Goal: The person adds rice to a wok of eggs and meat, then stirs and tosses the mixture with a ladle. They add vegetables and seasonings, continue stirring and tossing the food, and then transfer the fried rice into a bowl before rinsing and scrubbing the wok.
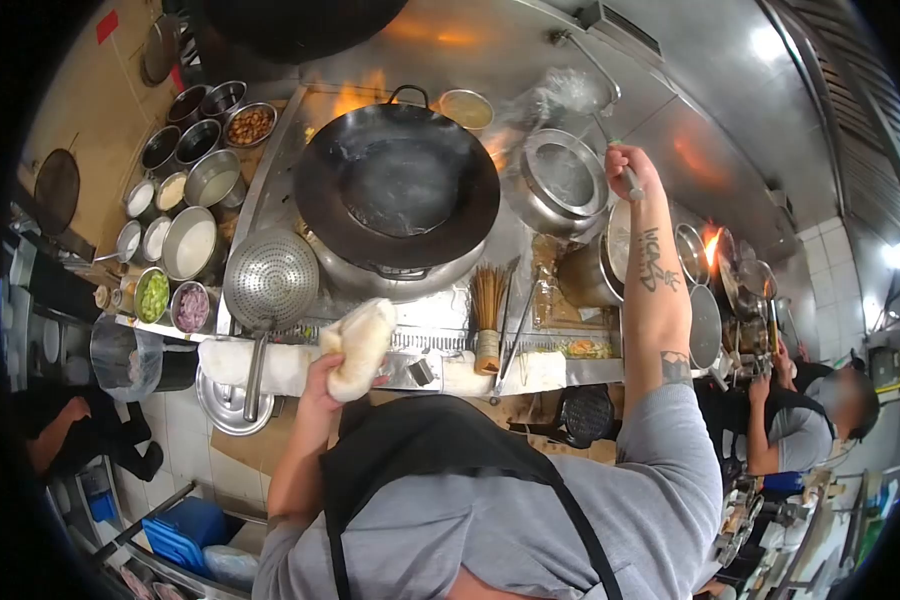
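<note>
My left hand (322, 385) is closed around a thick folded white cloth (362, 345), in front of the stove near the wok. A large black wok (320, 200) sits on the burner, with a little liquid in its bottom and flames behind it. My right arm reaches forward and right. My right hand (630, 165) grips the metal handle (633, 184) of a long utensil, whose far end I cannot make out. Near that hand are a bent tap pipe (602, 70) and a pot with a round strainer (566, 175) on it.
A perforated skimmer (270, 280) lies left of the wok, above a lid (235, 400). Seasoning bowls (190, 245) and chopped green pieces (153, 296) stand at left. A bamboo brush (488, 310) rests at the front. Another person (805, 430) works at right beside flames.
</note>
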A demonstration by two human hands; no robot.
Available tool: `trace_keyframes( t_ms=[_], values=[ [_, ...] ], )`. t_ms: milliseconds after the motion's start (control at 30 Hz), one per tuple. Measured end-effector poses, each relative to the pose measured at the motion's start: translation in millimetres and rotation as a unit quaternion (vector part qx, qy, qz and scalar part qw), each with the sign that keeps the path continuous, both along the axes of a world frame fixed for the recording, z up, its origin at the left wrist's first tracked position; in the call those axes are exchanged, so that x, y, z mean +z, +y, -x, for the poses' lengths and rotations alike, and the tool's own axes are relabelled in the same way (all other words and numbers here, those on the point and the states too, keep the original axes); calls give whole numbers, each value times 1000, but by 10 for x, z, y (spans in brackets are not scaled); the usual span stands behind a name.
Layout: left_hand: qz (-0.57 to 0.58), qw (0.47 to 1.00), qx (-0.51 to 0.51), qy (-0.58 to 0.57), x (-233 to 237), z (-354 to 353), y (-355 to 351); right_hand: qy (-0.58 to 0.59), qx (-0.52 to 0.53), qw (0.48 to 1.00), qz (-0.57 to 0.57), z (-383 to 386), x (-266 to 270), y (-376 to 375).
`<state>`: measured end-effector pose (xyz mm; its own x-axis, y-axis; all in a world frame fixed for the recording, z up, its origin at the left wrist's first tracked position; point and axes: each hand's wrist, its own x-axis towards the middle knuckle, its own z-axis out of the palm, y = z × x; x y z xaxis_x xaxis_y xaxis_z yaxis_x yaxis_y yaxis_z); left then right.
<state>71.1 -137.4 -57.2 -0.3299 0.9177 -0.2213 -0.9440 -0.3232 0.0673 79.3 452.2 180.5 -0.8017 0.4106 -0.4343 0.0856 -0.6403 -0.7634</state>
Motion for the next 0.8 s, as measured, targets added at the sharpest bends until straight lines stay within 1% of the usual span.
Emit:
trace_keyframes(
  t_ms=[33,100,133,167,200,233,267,300,367,400,433,467,500,533,600,667,700,767,800],
  values=[
    [-39,999,11,10,159,1,1,-45,-9,997,-54,-43,-40,52],
    [-9,998,42,38,47,-6,-79,-134,-24,977,-161,-79,-239,173],
    [6,997,58,52,-54,-20,-167,-236,37,882,-407,-125,-344,164],
    [47,995,66,55,-244,-30,-270,-288,78,801,-519,-159,-575,241],
    [88,992,75,58,-491,-46,-381,-415,220,585,-661,-106,-930,501],
    [130,986,85,60,-624,-77,-450,-460,341,422,-703,-90,-1058,366],
    [199,967,116,108,-436,-157,-471,-461,445,243,-728,-75,-1192,237],
    [267,940,145,154,-66,-279,-481,-461,465,179,-734,-100,-1257,-12],
    [282,929,184,154,4,-377,-536,-465,455,282,-705,-36,-2317,679],
    [230,947,195,109,-218,-354,-649,-455,283,605,-589,-36,-2243,559],
    [177,961,205,64,-366,-349,-760,-378,72,840,-383,-80,-2139,450],
    [185,957,218,44,-413,-395,-840,-244,39,960,-133,-130,-2074,482],
    [167,960,223,36,-420,-420,-893,-88,2,988,129,-196,-2001,583],
    [149,962,228,29,-397,-443,-954,76,-37,921,379,-235,-1930,615],
    [123,963,237,32,-383,-469,-1023,98,-93,912,388,-205,-1806,576],
    [118,963,240,37,-392,-470,-1069,76,-163,928,327,-65,-1585,404],
    [117,963,241,39,-382,-468,-1100,93,-157,932,313,-7,-1493,379],
    [95,964,242,59,-199,-433,-1040,126,-135,941,285,171,-1299,372],
    [85,962,249,68,-129,-415,-1040,120,-151,946,260,296,-1119,265]
  ],
)
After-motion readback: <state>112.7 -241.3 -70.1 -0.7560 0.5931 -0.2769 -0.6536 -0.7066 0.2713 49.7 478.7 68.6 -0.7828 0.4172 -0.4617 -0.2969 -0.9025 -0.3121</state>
